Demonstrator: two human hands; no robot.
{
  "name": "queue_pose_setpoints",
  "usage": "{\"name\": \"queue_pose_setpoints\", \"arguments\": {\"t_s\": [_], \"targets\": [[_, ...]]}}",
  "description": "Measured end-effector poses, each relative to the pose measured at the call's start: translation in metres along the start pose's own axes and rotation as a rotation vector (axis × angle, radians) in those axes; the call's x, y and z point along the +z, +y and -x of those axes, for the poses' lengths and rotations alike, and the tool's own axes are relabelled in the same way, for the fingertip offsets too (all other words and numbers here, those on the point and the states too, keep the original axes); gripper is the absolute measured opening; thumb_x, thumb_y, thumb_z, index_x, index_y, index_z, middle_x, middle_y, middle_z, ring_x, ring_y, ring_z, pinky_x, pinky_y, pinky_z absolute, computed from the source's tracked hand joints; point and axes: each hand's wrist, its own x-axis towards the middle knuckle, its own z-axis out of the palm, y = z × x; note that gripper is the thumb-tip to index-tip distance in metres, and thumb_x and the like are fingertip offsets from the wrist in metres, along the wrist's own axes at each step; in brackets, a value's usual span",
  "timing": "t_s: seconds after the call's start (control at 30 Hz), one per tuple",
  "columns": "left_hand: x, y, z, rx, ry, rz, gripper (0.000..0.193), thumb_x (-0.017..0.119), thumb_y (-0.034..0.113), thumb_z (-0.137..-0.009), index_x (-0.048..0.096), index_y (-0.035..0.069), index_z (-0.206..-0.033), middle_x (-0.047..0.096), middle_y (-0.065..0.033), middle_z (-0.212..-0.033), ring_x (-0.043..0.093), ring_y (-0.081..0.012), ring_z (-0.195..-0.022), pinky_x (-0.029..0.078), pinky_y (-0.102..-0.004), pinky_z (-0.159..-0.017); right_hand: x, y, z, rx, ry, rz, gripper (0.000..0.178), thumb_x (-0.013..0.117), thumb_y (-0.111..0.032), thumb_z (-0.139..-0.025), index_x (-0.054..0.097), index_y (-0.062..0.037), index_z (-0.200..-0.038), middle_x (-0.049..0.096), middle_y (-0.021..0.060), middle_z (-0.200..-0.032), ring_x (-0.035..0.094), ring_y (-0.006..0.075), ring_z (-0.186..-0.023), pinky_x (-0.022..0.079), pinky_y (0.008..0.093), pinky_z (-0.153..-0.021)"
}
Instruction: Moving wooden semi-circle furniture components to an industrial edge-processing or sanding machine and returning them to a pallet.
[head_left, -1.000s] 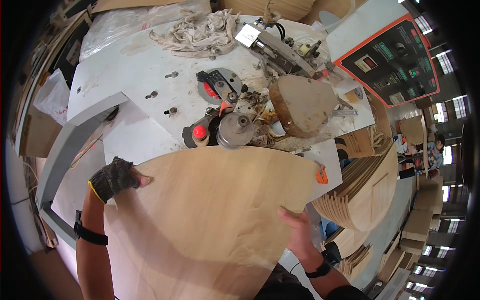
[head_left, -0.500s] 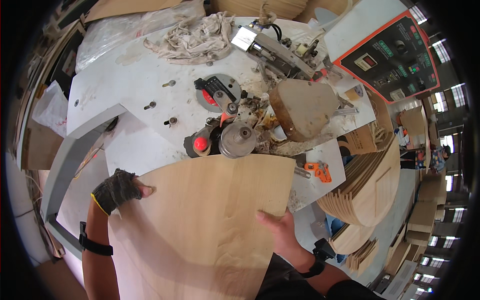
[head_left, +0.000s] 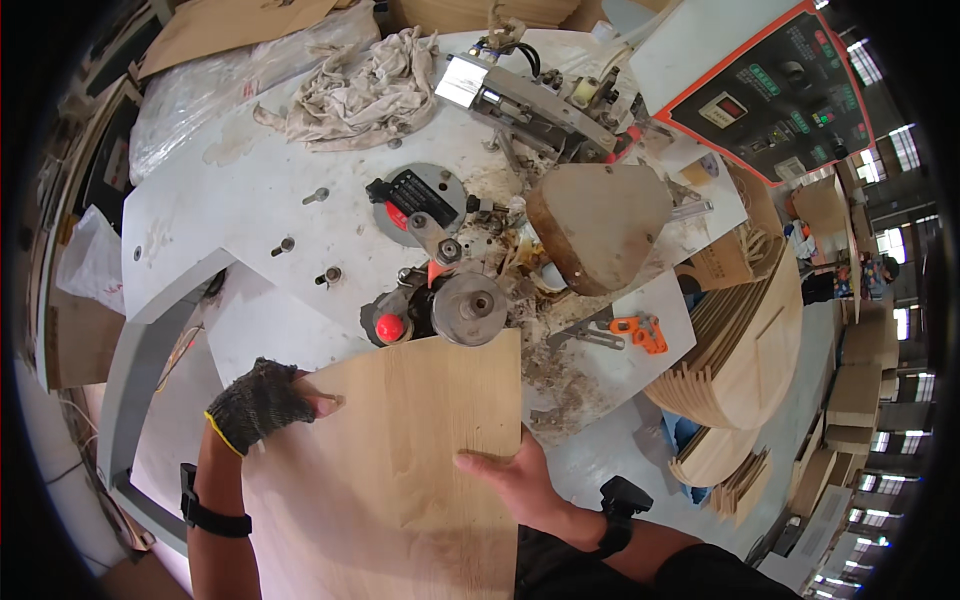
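A pale wooden panel (head_left: 400,450) with a curved far edge lies flat before me, that edge against the metal roller (head_left: 469,308) of an edge-banding machine. My left hand (head_left: 268,402), in a dark fingerless glove, grips the panel's left edge, thumb on top and fingers hidden beneath. Bare, my right hand (head_left: 515,480) clasps the right edge with its thumb on the face; its other fingers are out of sight under the wood. A red ball knob (head_left: 389,327) sits just left of the roller, close to the panel's edge.
A crumpled rag (head_left: 365,90) lies at the back of the white machine table (head_left: 230,190). Far right stands a control box (head_left: 765,100) with a red border. An orange tool (head_left: 640,332) rests right of the roller. Curved wooden boards (head_left: 740,370) are stacked beyond it.
The panel has slid past the roller, so less of it shows to the roller's right. Both hands still hold it; my right hand is now nearer the left. The view has shifted slightly.
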Motion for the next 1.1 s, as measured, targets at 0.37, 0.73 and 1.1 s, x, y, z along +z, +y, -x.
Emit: {"name": "queue_pose_setpoints", "arguments": {"t_s": [0.37,0.73,1.1], "targets": [[0.002,0.057,-0.032,0.312,-0.073,-0.146,0.054,0.073,0.052,-0.071,0.07,0.0,-0.089,0.066,-0.0186,-0.075,0.065,-0.0311,-0.074,0.05,-0.037,-0.07,0.044,0.018,-0.007,0.057,-0.132,0.096,0.043,0.074,-0.012,-0.082,0.051,0.0049,-0.113,0.065,0.0091,-0.101,0.063,0.0128,-0.091,0.051,0.027,-0.079],[0.035,0.074,-0.028,0.183,-0.135,-0.333,0.063,0.07,0.047,-0.072,0.063,0.003,-0.115,0.066,-0.0191,-0.102,0.064,-0.0333,-0.095,0.05,-0.0396,-0.083,0.092,0.061,0.009,0.249,-0.236,0.295,0.063,0.081,-0.023,-0.077,0.043,0.0085,-0.116,0.061,0.0108,-0.102,0.061,0.0129,-0.092,0.052,0.0276,-0.077],[0.104,0.076,-0.016,0.528,-0.154,-0.412,0.054,0.069,0.019,-0.074,0.055,-0.001,-0.122,0.066,-0.0138,-0.092,0.064,-0.028,-0.085,0.053,-0.036,-0.075,0.087,0.092,0.056,0.162,-0.172,0.483,0.06,0.078,-0.031,-0.077,0.045,0.0068,-0.111,0.065,0.0202,-0.09,0.067,0.0258,-0.082,0.053,0.0356,-0.07]]}}
